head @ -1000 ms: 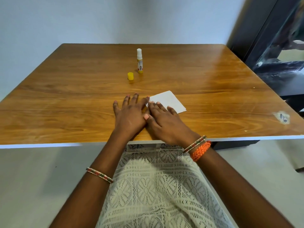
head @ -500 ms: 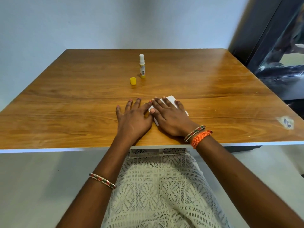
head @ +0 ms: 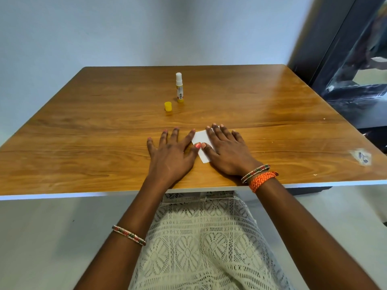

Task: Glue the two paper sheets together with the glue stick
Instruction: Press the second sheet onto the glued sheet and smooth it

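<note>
White paper point(head: 201, 141) lies flat on the wooden table point(head: 83, 132) near the front edge; I cannot tell whether it is one sheet or two stacked. My right hand point(head: 227, 152) lies flat on top of it, fingers spread, and hides most of it. My left hand point(head: 170, 154) rests flat on the table just left of the paper, its thumb and forefinger touching the paper's left edge. The glue stick point(head: 179, 87) stands upright and uncapped farther back. Its yellow cap point(head: 168, 106) sits beside it, to the front left.
A scuffed whitish patch point(head: 360, 156) marks the table's right edge. A dark cabinet or frame point(head: 345, 65) stands at the right, close to the table's far corner. A pale wall runs behind the table.
My right hand has slid forward and right across the paper and now covers most of it. My left hand has stayed at the paper's left edge. The camera has tilted a little.
</note>
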